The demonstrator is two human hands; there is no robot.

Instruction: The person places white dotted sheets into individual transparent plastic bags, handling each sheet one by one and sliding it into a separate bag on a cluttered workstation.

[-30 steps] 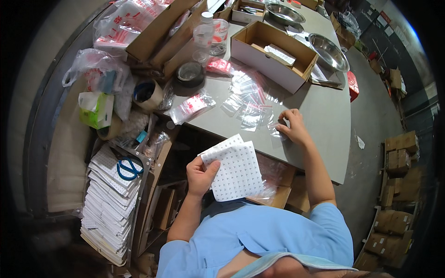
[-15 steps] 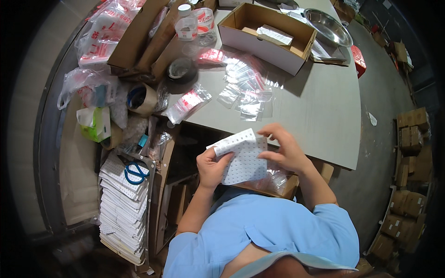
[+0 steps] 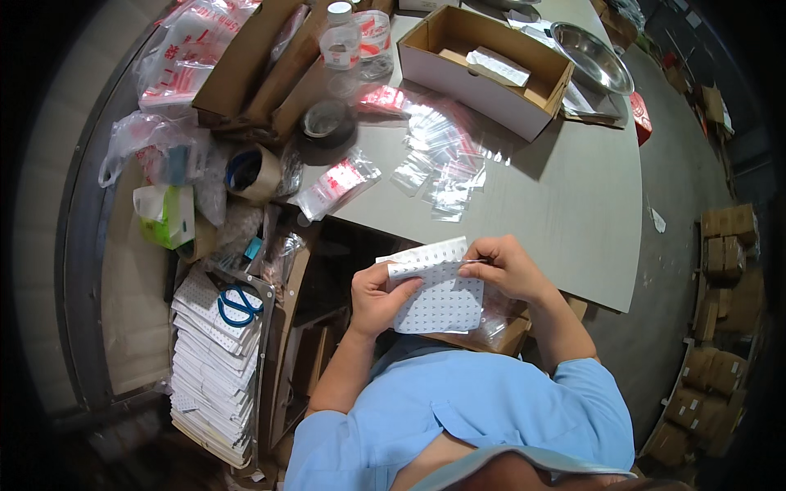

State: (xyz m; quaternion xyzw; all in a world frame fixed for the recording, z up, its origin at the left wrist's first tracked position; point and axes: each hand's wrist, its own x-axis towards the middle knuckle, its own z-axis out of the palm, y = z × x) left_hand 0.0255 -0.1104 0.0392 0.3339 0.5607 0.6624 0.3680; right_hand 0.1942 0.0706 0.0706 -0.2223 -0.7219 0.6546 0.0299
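Observation:
A white sheet [image 3: 442, 304] covered in rows of small dark printed marks is held up in front of my body, its upper part folded over. My left hand [image 3: 377, 296] grips its left side, thumb lying on the face. At the upper right edge my right hand [image 3: 506, 268] is closed in a pinch on the same sheet. To the left stands a tall stack of similar folded sheets [image 3: 209, 385], with blue-handled scissors [image 3: 238, 306] on top. Clear zip bags [image 3: 442, 151] lie spread on the table beyond my hands.
On the grey table [image 3: 565, 204] stand a white cardboard box [image 3: 475, 90], a metal bowl [image 3: 591, 59] and a plastic bottle [image 3: 340, 45]. Tape rolls [image 3: 252, 172] and plastic packs crowd the left. An open drawer [image 3: 512, 331] with clear bags sits below my hands. Cartons [image 3: 729, 229] are stacked far right.
My right hand has closed from spread fingers into a pinch on the sheet's upper right edge. The sheet has shifted slightly right and its top fold now leans over toward me.

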